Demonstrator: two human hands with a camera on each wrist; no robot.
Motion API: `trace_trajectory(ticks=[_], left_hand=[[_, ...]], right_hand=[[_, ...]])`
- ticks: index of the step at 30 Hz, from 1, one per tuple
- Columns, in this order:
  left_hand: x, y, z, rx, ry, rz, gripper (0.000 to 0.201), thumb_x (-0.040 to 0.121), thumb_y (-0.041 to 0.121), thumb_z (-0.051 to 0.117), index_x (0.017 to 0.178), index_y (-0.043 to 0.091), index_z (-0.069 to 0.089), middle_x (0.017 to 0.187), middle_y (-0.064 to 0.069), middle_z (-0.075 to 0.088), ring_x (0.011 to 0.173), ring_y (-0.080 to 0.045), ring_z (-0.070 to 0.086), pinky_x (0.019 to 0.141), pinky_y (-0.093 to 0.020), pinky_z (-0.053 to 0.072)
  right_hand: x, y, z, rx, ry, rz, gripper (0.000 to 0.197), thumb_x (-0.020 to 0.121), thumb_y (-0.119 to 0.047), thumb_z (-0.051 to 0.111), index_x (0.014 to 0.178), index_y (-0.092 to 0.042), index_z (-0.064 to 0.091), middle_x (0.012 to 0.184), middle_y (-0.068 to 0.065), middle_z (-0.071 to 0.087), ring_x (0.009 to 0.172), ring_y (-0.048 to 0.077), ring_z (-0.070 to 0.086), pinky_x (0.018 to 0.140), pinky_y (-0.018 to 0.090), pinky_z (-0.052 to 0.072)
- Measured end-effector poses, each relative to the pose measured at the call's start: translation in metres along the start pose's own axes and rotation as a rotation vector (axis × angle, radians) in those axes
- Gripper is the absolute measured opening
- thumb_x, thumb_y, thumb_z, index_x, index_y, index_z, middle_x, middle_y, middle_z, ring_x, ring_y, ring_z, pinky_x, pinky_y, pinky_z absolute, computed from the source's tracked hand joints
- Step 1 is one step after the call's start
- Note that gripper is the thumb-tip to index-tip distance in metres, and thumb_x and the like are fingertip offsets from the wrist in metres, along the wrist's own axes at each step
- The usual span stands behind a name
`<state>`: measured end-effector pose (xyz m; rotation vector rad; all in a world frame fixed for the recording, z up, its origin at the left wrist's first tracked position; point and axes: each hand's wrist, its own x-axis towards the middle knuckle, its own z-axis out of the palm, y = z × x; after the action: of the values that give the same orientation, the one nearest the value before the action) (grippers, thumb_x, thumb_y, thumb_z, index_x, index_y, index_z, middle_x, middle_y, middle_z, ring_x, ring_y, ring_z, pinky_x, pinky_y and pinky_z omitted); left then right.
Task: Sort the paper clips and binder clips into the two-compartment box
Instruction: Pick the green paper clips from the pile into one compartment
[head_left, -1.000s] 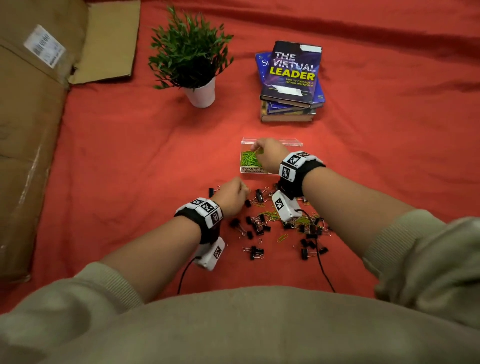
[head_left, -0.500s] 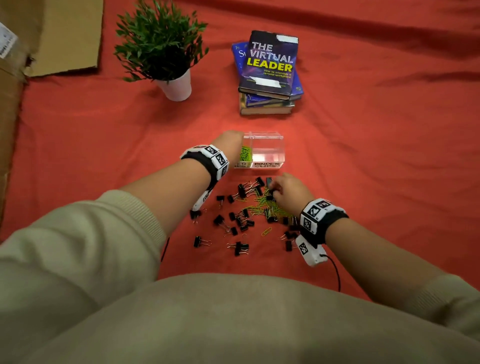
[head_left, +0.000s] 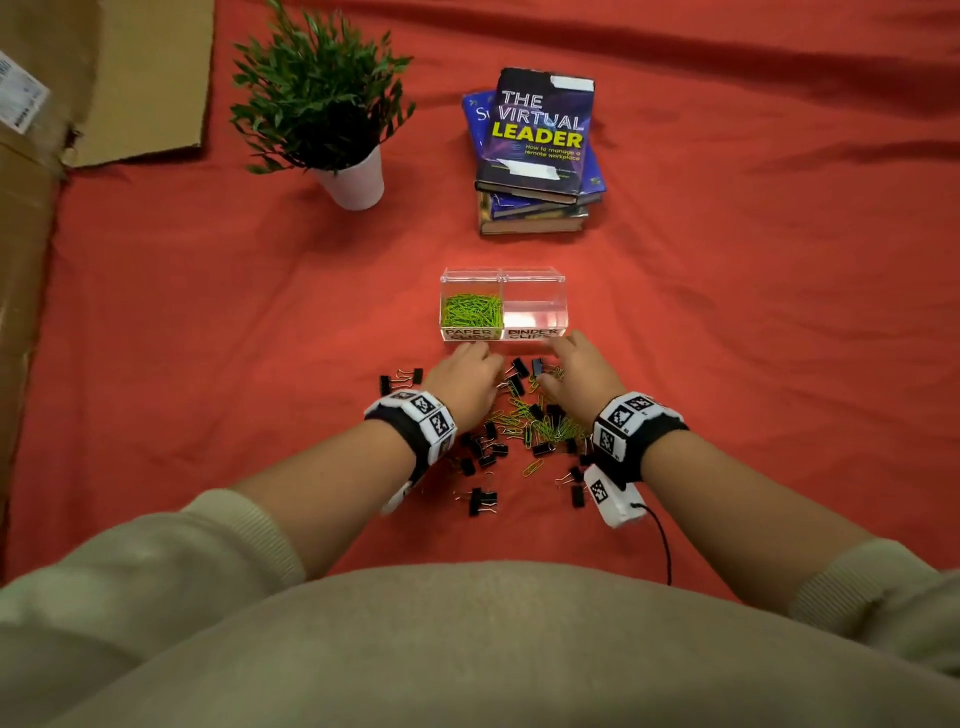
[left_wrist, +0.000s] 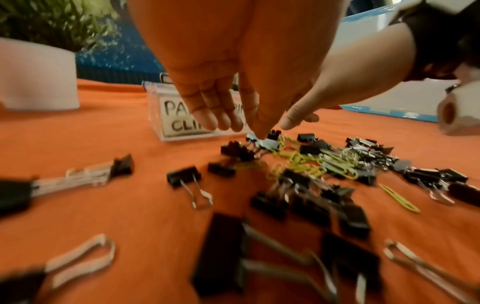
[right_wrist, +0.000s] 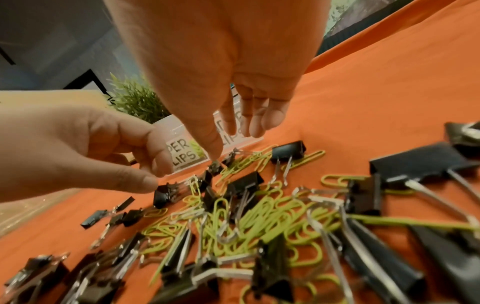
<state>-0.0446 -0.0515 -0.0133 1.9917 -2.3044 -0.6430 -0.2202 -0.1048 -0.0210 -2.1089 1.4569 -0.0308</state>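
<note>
Hovering over mixed clips (head_left: 524, 423), left hand (head_left: 465, 382) and right hand (head_left: 579, 376) near box (head_left: 503, 335).

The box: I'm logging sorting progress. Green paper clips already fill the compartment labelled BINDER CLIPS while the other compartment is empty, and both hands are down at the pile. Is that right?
Not quite. In the head view the green paper clips lie in the left compartment of the box, labelled PAPER CLIPS; the BINDER CLIPS compartment is the empty one. Both the left hand and the right hand are at the pile.
</note>
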Motion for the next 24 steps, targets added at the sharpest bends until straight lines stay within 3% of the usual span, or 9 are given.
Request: trace_trajectory(ticks=[4, 7, 11, 13, 16, 19, 22, 24], left_hand=[[-0.006, -0.004, 0.011, -0.022, -0.065, -0.097, 0.022, 0.089, 0.013, 0.056, 0.111, 0.012, 0.055, 0.114, -0.009, 0.050, 0.111, -0.027, 0.047, 0.089, -0.040, 0.046], [-0.007, -0.010, 0.009, -0.042, -0.044, -0.146, 0.019, 0.090, 0.011, 0.054, 0.109, 0.011, 0.055, 0.112, -0.010, 0.049, 0.109, -0.030, 0.048, 0.087, -0.044, 0.047], [-0.007, -0.018, 0.006, -0.048, 0.024, -0.178, 0.016, 0.089, 0.007, 0.051, 0.104, 0.008, 0.055, 0.109, -0.012, 0.050, 0.104, -0.030, 0.050, 0.085, -0.042, 0.047], [-0.008, -0.016, 0.008, -0.050, 0.023, -0.122, 0.014, 0.088, 0.008, 0.052, 0.101, 0.008, 0.056, 0.106, -0.009, 0.052, 0.103, -0.028, 0.050, 0.086, -0.040, 0.047], [-0.011, -0.006, 0.014, -0.020, 0.004, -0.024, 0.013, 0.089, 0.007, 0.051, 0.098, 0.008, 0.060, 0.102, -0.008, 0.053, 0.101, -0.026, 0.052, 0.085, -0.037, 0.047], [-0.012, -0.002, 0.018, 0.000, -0.016, -0.033, 0.016, 0.089, 0.004, 0.050, 0.100, 0.006, 0.061, 0.103, -0.009, 0.054, 0.102, -0.025, 0.052, 0.084, -0.035, 0.046], [-0.012, -0.004, 0.020, 0.031, -0.063, -0.052, 0.017, 0.088, 0.005, 0.053, 0.104, 0.005, 0.061, 0.106, -0.008, 0.054, 0.105, -0.025, 0.052, 0.087, -0.036, 0.047], [-0.012, -0.006, 0.020, 0.046, -0.092, -0.052, 0.016, 0.090, 0.008, 0.054, 0.105, 0.006, 0.060, 0.107, -0.008, 0.054, 0.106, -0.025, 0.051, 0.090, -0.036, 0.047]], right_hand=[[0.006, -0.001, 0.011, 0.002, -0.045, 0.013, 0.038, 0.084, -0.026, 0.067, 0.118, -0.013, 0.056, 0.119, 0.004, 0.048, 0.107, 0.022, 0.055, 0.091, 0.037, 0.052], [0.003, -0.001, 0.012, 0.049, -0.032, 0.010, 0.031, 0.086, -0.031, 0.064, 0.111, -0.013, 0.058, 0.112, 0.002, 0.050, 0.102, 0.019, 0.054, 0.087, 0.035, 0.051], [-0.001, 0.008, -0.006, 0.251, 0.034, 0.129, 0.023, 0.089, -0.028, 0.061, 0.107, -0.014, 0.059, 0.092, -0.001, 0.057, 0.082, 0.015, 0.056, 0.063, 0.019, 0.045], [-0.001, 0.020, -0.014, 0.262, 0.065, 0.206, 0.021, 0.088, -0.024, 0.060, 0.106, -0.013, 0.059, 0.085, -0.002, 0.056, 0.075, 0.013, 0.055, 0.058, 0.019, 0.042], [-0.002, 0.038, -0.022, 0.058, 0.030, 0.231, 0.027, 0.086, -0.025, 0.060, 0.109, -0.010, 0.060, 0.103, 0.005, 0.056, 0.096, 0.020, 0.053, 0.083, 0.032, 0.049], [-0.004, 0.044, -0.018, -0.096, 0.027, 0.079, 0.028, 0.086, -0.019, 0.059, 0.113, -0.011, 0.061, 0.114, 0.009, 0.051, 0.113, 0.025, 0.044, 0.100, 0.039, 0.043], [-0.005, 0.037, -0.013, -0.207, 0.020, -0.157, 0.028, 0.087, -0.014, 0.055, 0.114, -0.016, 0.064, 0.112, 0.004, 0.055, 0.105, 0.021, 0.043, 0.095, 0.036, 0.043], [-0.004, 0.031, -0.010, -0.255, -0.024, -0.233, 0.030, 0.088, -0.015, 0.054, 0.116, -0.018, 0.064, 0.110, 0.003, 0.057, 0.100, 0.019, 0.043, 0.091, 0.034, 0.042]])
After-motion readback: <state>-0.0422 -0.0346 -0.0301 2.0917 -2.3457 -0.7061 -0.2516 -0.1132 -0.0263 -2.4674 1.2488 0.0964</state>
